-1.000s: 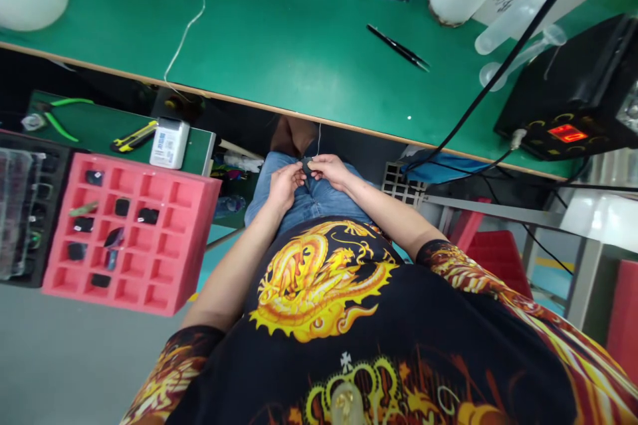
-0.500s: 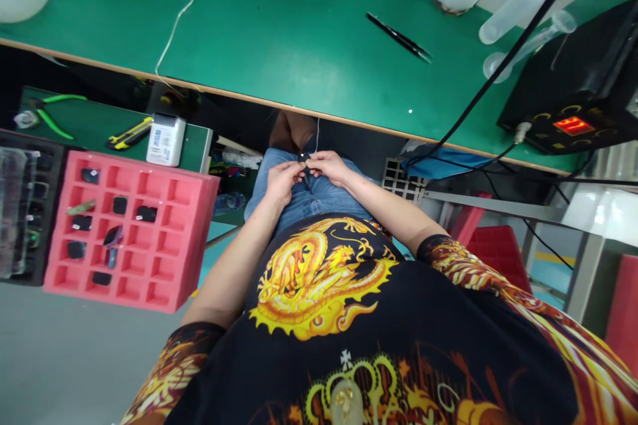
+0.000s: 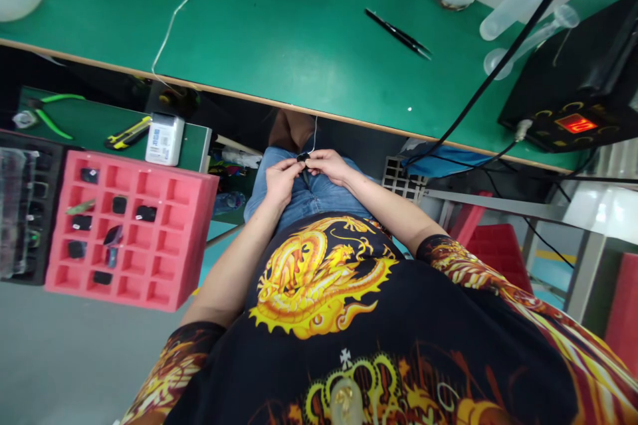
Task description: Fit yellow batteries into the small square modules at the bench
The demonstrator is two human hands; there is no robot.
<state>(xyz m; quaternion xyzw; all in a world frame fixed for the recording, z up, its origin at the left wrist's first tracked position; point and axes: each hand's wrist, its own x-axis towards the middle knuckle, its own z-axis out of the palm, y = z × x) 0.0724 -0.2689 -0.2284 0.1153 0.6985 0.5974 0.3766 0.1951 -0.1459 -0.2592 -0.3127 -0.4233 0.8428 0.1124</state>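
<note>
Both hands meet over my lap, just in front of the bench edge. My left hand (image 3: 280, 180) is closed, its fingertips pinching a small black piece (image 3: 302, 157) from the left side. From the right, my right hand (image 3: 329, 167) pinches at the same piece with thumb and forefinger. The piece is too small and too covered by fingers to tell its kind. A thin white cord (image 3: 315, 133) runs from the bench edge down to the fingers.
On the green bench (image 3: 299, 40) lie black tweezers (image 3: 397, 33). At the right stands a black box with a red display (image 3: 577, 123). To my left, a pink foam tray (image 3: 134, 232) holds several small dark parts, beside a yellow utility knife (image 3: 128, 133) and green-handled pliers (image 3: 50, 113).
The black piece between my fingers is turned and shows more of its dark face. My hands have hardly shifted. The red display reads differently.
</note>
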